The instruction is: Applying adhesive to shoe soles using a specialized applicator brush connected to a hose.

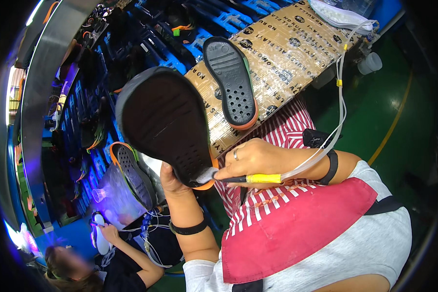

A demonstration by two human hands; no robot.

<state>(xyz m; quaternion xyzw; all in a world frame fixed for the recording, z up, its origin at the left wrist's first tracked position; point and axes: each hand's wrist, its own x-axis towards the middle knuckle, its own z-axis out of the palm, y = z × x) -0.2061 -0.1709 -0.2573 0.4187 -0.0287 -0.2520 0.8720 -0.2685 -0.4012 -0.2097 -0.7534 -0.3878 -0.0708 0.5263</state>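
Note:
My left hand [173, 182] grips the heel end of a black shoe sole [163, 121] with an orange rim and holds it up, tread side toward me. My right hand [255, 158], with a ring on one finger, holds a thin brush tool [258, 178] with a yellow grip. The brush's pale tip touches the sole's heel next to my left thumb. A white tube [342, 104] runs from the tool up to the right. A second black sole [231, 82] with an orange edge lies tread up on a taped cardboard board [297, 48].
Blue slatted racks [146, 44] carrying more dark shoes and soles fill the left and top. A third sole [131, 173] sits lower left. Another person [107, 263] works below left. White insoles [338, 14] lie top right; green floor [394, 97] to the right.

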